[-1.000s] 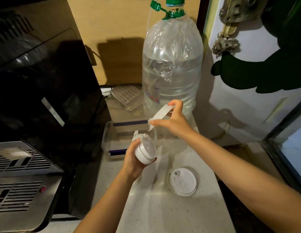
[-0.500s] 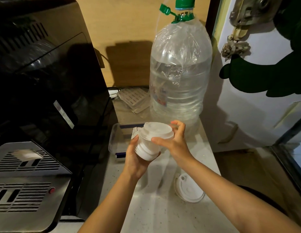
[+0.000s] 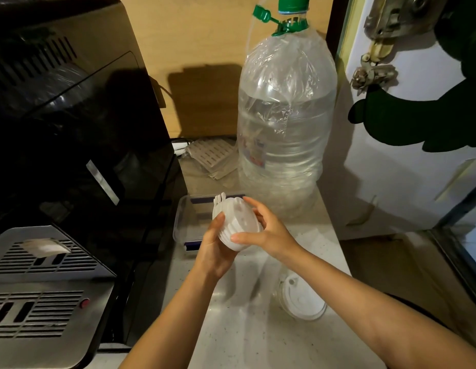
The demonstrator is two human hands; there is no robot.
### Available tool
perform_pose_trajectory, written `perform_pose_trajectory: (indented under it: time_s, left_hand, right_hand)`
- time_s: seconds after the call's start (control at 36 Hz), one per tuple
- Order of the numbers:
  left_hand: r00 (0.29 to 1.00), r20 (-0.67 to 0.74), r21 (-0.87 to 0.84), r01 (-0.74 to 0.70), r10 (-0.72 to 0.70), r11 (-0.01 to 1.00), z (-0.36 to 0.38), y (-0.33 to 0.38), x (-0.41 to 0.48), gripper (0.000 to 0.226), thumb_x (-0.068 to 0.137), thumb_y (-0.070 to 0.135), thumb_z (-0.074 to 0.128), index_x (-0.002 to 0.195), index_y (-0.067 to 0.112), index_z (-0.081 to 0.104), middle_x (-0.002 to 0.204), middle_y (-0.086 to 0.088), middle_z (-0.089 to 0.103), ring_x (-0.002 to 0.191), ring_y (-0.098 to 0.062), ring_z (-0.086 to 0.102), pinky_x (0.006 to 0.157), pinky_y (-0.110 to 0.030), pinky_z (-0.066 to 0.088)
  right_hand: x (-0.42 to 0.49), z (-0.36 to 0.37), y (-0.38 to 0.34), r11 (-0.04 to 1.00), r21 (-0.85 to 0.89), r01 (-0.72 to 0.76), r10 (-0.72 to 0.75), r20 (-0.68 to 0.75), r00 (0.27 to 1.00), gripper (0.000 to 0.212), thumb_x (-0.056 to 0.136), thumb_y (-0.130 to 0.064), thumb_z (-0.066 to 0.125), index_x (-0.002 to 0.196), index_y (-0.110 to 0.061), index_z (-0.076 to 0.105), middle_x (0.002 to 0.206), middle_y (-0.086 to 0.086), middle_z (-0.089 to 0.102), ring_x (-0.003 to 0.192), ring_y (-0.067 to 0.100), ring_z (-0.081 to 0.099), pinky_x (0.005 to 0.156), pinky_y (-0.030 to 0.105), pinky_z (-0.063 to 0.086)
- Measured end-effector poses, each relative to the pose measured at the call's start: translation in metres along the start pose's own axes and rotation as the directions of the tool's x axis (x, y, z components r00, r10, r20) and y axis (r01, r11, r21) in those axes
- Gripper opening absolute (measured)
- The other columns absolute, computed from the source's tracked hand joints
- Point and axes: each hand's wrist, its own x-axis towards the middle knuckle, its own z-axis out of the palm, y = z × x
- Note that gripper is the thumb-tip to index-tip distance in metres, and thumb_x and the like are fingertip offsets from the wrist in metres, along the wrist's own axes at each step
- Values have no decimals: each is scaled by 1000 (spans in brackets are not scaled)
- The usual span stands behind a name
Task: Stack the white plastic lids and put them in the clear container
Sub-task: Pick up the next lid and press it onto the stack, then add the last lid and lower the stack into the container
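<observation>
A stack of white plastic lids (image 3: 238,225) is held tilted between both hands, just above the counter. My left hand (image 3: 214,249) cups it from below and from the left. From the right, my right hand (image 3: 269,233) presses on the top lid with thumb and fingers. Right behind the stack, the clear container (image 3: 181,222) with blue clips lies on the counter, partly hidden by the hands. One more white lid (image 3: 302,302) lies flat on the counter under my right forearm.
A big water bottle (image 3: 286,115) with a green cap stands behind the container. A black machine (image 3: 80,129) with a metal grille fills the left side. The speckled counter (image 3: 245,336) ends at the right by a white door (image 3: 407,182).
A second ago my right hand held a single lid apart from the stack. It has since set that lid on top, and both hands now grip the stack together, tilted.
</observation>
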Motion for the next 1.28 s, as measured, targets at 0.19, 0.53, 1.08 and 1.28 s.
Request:
perform_pose_trajectory:
  time_s: [0.19,0.53,1.08,1.28]
  left_hand:
    - [999,34,75,5,-8,997,-5,0,-4,57,36,55,80,85,26,74,83,1,75,79,-13,70,67,-28,57]
    - [1000,19,127,17,-20,992,-16,-10,-8,67,39,48,80,98,21,65,86,-1,73,83,-17,66,65,-29,56]
    - [953,-157,-33,258,-260,966,-34,-53,-25,87,13,44,85,93,22,57,62,3,70,57,-10,66,51,-25,53]
    - [949,-152,-8,277,-275,961,-30,-57,-26,57,37,32,68,91,22,56,58,4,69,54,-9,65,50,-23,53]
  right_hand:
    - [3,-4,-2,992,-119,-31,36,39,999,72,65,-15,80,124,-29,42,118,-4,49,112,17,49,87,25,48]
    - [-2,-21,-1,929,-367,-42,130,221,966,83,70,-23,77,137,-26,28,124,-7,41,113,8,41,79,11,39]
    - [-66,-74,85,342,-939,-30,435,130,891,99,64,-45,77,141,-24,18,148,2,25,133,25,26,104,38,34]
    - [-70,-69,93,340,-940,-39,411,112,905,92,66,-40,76,139,-20,22,144,2,30,130,24,28,99,37,40]
